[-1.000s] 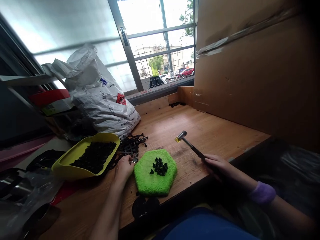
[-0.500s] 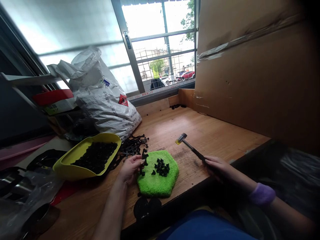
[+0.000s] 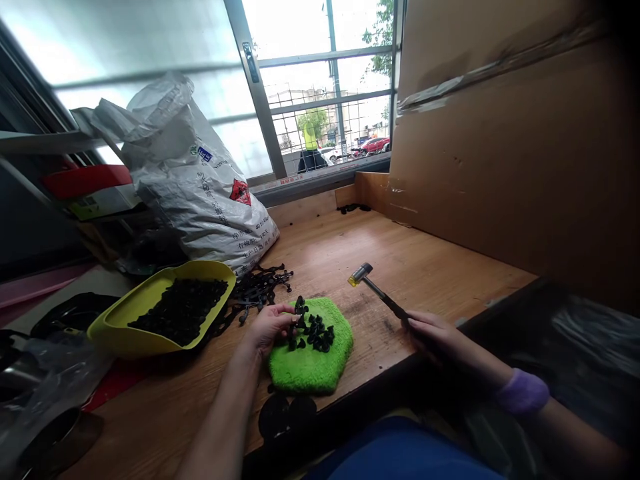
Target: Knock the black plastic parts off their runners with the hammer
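Left hand (image 3: pixel 273 325) pinches small black knobbly strip (image 3: pixel 300 308) at left side of fuzzy green hexagonal pad (image 3: pixel 311 375), long axis roughly near-far. Right hand (image 3: pixel 433 333), farther off right, grips black-handled metal hammer (image 3: pixel 383 295), head far-left.

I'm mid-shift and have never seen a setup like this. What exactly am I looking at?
There is no machine here: a person works bare-handed, seen from one camera worn on the head, looking forward and down.

The left hand holds a dark, knobbly strip-like part at the left side of a fuzzy, bright-green hexagonal pad. The right hand grips a black-handled mallet with a grey and yellow head.

Small black pieces lie clustered on the pad. On the brown wooden tabletop, a yellow plastic tray holds more black pieces, with a white printed sack behind it.
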A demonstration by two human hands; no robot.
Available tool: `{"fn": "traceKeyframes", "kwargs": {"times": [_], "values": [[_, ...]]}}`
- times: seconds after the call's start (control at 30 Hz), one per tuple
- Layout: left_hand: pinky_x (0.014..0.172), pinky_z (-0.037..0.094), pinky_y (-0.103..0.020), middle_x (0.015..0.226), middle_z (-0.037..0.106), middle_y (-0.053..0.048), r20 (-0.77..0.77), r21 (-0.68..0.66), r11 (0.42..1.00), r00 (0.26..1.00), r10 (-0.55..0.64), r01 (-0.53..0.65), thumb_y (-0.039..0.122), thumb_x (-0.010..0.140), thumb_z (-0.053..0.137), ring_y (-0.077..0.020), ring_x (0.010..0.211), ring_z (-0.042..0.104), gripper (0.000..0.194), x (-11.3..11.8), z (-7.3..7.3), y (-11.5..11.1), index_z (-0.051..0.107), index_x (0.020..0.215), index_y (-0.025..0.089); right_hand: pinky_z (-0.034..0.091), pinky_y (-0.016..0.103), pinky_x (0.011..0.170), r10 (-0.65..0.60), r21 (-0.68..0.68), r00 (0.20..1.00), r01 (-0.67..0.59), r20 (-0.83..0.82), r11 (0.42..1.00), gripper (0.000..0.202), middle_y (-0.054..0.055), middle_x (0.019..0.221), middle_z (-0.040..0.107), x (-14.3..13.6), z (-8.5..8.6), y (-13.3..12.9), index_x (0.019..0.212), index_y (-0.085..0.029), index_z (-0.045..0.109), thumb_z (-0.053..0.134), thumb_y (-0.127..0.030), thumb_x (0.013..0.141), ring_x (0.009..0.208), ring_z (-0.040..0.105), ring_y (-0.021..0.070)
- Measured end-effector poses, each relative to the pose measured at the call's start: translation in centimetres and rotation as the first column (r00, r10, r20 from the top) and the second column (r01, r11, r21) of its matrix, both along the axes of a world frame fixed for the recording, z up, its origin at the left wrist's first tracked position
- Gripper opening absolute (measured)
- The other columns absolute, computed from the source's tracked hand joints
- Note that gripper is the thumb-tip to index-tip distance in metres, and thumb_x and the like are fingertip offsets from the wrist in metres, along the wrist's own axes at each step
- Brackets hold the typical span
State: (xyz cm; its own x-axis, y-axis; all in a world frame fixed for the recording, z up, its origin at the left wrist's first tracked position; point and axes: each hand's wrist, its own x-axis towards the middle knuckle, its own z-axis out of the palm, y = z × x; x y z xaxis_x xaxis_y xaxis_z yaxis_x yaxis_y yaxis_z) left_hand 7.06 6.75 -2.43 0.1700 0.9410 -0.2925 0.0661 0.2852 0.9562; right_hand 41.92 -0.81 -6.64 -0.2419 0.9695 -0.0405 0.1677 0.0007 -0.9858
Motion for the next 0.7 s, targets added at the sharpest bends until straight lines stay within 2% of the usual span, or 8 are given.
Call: {"fn": "traceKeyframes", "kwargs": {"times": [0.33, 0.7], "values": [[0.034, 0.028, -0.012, 0.058, 0.060, 0.000, -0.021, 0.019, 0.999, 0.999, 0.030, -0.030, 0.022, 0.052, 0.077, -0.0052, 0.040, 0.052, 0.033, 0.28, -0.04, -0.03, 0.057, 0.076, 0.010, 0.031, 0.015, 0.030, 0.012, 0.034, 1.000, -0.012, -0.008, 0.999, 0.035, -0.003, 0.055, 0.045, 0.22, -0.75, 0.15, 0.083, -0.015, 0.050, 0.045, -0.049, 0.087, 0.038, 0.042, 0.0078], [0.036, 0.029, -0.013, 0.058, 0.059, 0.001, 0.012, 0.024, 0.999, 0.999, 0.046, -0.046, 0.021, 0.053, 0.077, -0.0014, 0.037, 0.044, 0.032, 0.11, -0.22, -0.20, 0.057, 0.075, 0.011, 0.030, 0.014, 0.030, 0.025, 0.024, 1.000, -0.025, -0.007, 0.999, 0.035, -0.004, 0.054, 0.046, 0.21, -0.66, 0.04, 0.082, -0.015, 0.049, 0.045, -0.049, 0.088, 0.037, 0.041, 0.0069]]}}
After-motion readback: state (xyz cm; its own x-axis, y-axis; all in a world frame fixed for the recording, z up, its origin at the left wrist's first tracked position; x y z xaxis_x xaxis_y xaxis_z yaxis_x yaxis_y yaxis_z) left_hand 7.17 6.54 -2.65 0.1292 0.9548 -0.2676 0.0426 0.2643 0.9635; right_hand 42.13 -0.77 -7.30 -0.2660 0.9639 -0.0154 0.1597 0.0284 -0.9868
